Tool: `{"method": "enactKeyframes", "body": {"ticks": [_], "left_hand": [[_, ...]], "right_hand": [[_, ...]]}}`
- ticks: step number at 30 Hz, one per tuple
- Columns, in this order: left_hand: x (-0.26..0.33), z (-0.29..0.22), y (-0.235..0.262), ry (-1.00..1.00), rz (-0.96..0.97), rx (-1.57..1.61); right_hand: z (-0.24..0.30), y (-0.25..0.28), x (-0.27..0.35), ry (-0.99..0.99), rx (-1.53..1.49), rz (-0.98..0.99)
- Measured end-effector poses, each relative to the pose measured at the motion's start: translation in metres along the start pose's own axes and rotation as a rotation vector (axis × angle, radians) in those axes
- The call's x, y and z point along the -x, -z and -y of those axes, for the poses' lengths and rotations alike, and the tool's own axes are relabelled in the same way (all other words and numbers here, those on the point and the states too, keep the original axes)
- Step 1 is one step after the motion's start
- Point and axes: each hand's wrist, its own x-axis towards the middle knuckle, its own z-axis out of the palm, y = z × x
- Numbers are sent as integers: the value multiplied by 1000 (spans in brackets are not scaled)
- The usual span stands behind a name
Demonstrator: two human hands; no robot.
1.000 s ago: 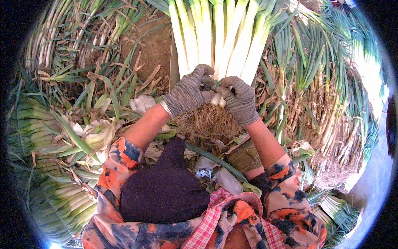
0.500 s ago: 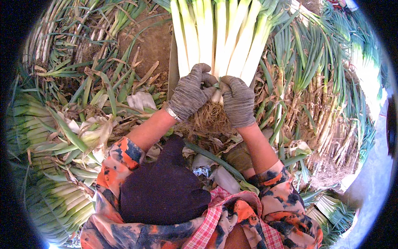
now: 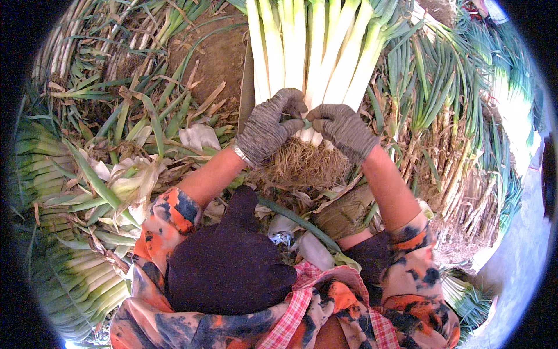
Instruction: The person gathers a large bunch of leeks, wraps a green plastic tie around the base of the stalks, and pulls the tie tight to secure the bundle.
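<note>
A bundle of leeks (image 3: 314, 58) lies ahead of me, thick white shafts toward me and green leaves at the far end. Its tangled brown roots (image 3: 311, 166) hang just below my hands. Both hands wear grey knitted gloves. My left hand (image 3: 264, 131) is curled at the left of the lower shafts, thumb and fingers bent in. From the right, my right hand (image 3: 343, 131) pinches close to it. A small green strip (image 3: 307, 124) shows between the fingertips of both hands, in front of the shafts; most of it is hidden.
Loose leaves and dry peelings (image 3: 133, 180) litter the ground at left. Trimmed leeks (image 3: 87, 279) are stacked at lower left. Untrimmed leeks (image 3: 430, 99) with dry stalks lie in a heap at right. A flat board edge (image 3: 246, 87) shows beside the bundle.
My right hand has turned, its wrist and forearm swinging outward to the right, while its fingertips stay by the green strip. More of the roots shows. The left hand has hardly moved.
</note>
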Motion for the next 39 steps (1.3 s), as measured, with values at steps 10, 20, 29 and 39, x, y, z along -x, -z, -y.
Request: {"method": "enactKeyframes", "body": {"ticks": [10, 20, 29, 39], "left_hand": [[15, -1, -17, -182, -186, -381], [10, 2, -19, -396, -270, -566], [16, 11, -6, -385, -290, -675], [10, -4, -9, -343, -206, -902]], "right_hand": [[6, 10, -6, -143, -131, 92], [-7, 4, 0, 102, 69, -199], [-39, -11, 4, 564, 409, -495], [-39, 8, 4, 594, 596, -307]]}}
